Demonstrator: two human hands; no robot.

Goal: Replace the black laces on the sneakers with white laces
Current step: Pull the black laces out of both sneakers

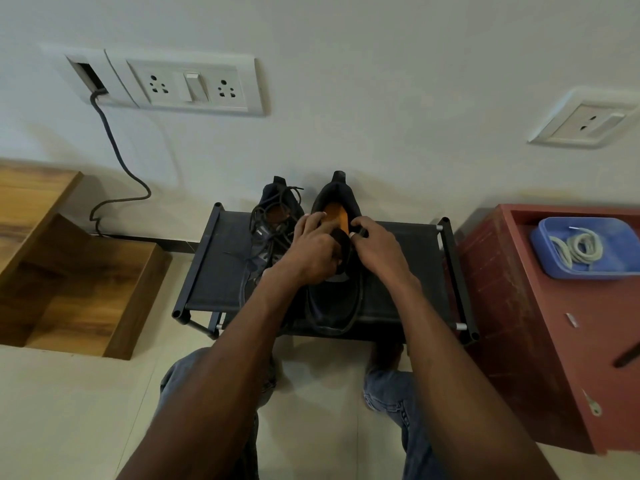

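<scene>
- Now steadying right sneaker [332, 299] on rack [398, 299], left hand [311, 247] gripping tongue, right hand [377, 244] pinching eyelet edge.
- Keeping white laces [578, 247] waiting in far-right tub [620, 244].

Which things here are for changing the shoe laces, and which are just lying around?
For the job: right shoe, held by left hand and right hand; left shoe with black laces; white laces in blue tray.

Just around: wall sockets, black cable, wooden steps.
</scene>
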